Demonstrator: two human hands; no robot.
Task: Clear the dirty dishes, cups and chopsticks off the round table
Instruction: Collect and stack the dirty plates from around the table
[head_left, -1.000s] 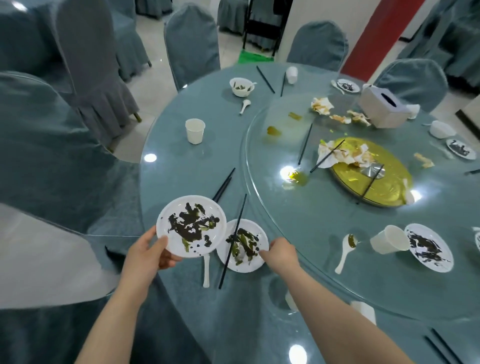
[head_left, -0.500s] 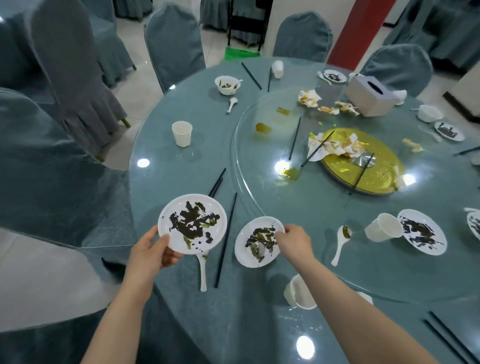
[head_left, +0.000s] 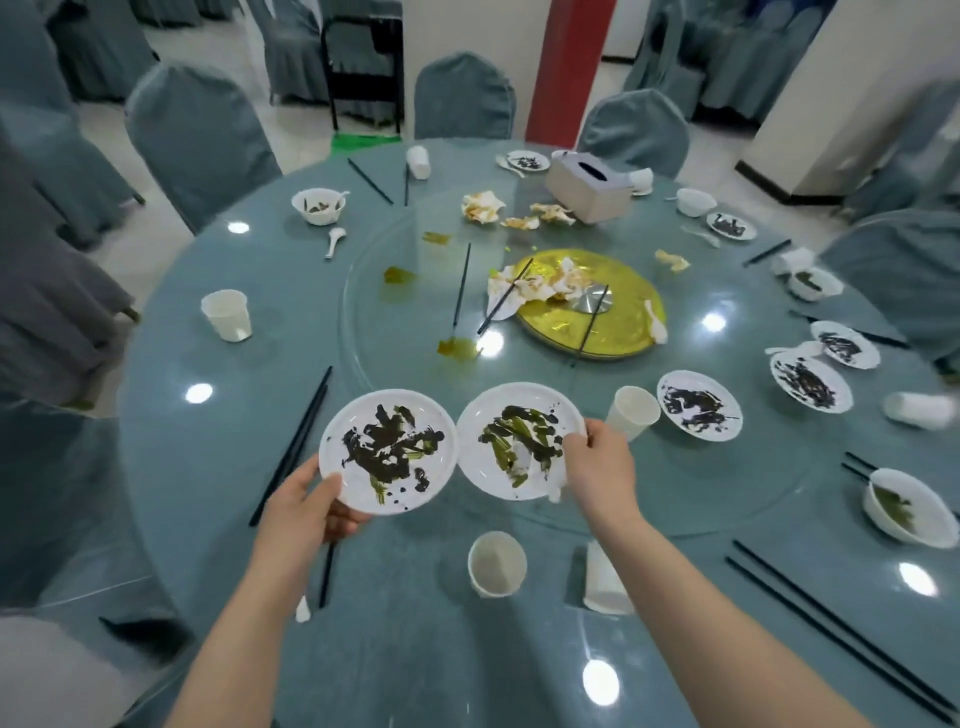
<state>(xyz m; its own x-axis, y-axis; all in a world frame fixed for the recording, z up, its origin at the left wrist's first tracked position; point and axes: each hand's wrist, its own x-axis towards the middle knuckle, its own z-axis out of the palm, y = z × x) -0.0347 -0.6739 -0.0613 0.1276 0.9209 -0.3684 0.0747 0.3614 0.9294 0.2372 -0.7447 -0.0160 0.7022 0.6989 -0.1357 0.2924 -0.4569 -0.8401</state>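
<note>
My left hand (head_left: 306, 512) grips a white plate smeared with dark sauce (head_left: 388, 451) by its near-left rim, held above the round blue table (head_left: 208, 447). My right hand (head_left: 597, 467) pinches the right rim of a second dirty plate (head_left: 519, 441), lifted beside the first; their rims nearly touch. Below them stand a paper cup (head_left: 497, 564) and a tipped cup (head_left: 602, 582). Black chopsticks (head_left: 293, 447) lie left of the plates, with another pair (head_left: 831, 629) at the near right. More dirty plates (head_left: 698, 405), bowls (head_left: 909, 506) and cups (head_left: 227, 315) ring the table.
A glass turntable (head_left: 727, 467) covers the middle, carrying a gold disc (head_left: 623, 332), crumpled napkins (head_left: 483, 207), chopsticks (head_left: 460, 286) and a tissue box (head_left: 589, 189). Covered chairs (head_left: 202, 140) surround the table. A red pillar (head_left: 566, 67) stands behind.
My right hand has lifted the second plate off the table and brought it up beside the left-hand plate. The view has shifted right and forward, showing more of the table.
</note>
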